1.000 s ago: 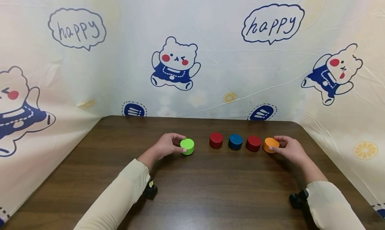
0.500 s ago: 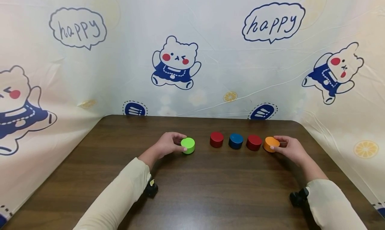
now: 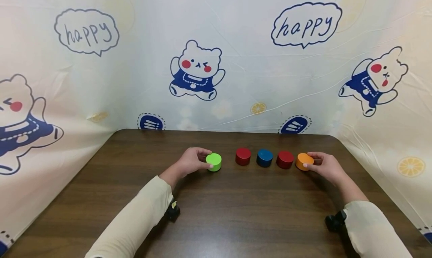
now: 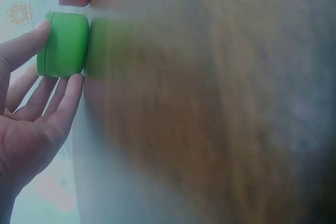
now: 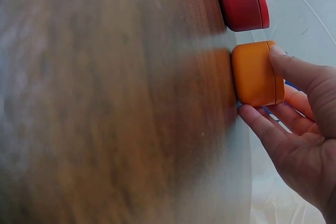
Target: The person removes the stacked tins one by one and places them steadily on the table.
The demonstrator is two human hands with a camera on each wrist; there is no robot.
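Note:
In the head view my left hand (image 3: 190,162) pinches a small round green tin (image 3: 213,162) between thumb and fingers, left of the other tins. The left wrist view shows the green tin (image 4: 65,44) on the tabletop, its lid seam facing the thumb. At the right end of the row, my right hand (image 3: 326,167) holds an orange tin (image 3: 302,162) by its right side. A red tin (image 3: 285,159) stands just left of the orange one, a blue tin (image 3: 264,158) beside that, and another red tin (image 3: 243,156) nearest the green.
The dark brown wooden table (image 3: 236,209) carries all the tins near its far edge. Behind it hangs a pale cloth (image 3: 243,78) printed with bears and the word happy. Black wrist cameras sit at both sleeves.
My left hand has shifted slightly to the right with the green tin, narrowing the gap to the nearest red tin. The right hand and orange tin stay in place.

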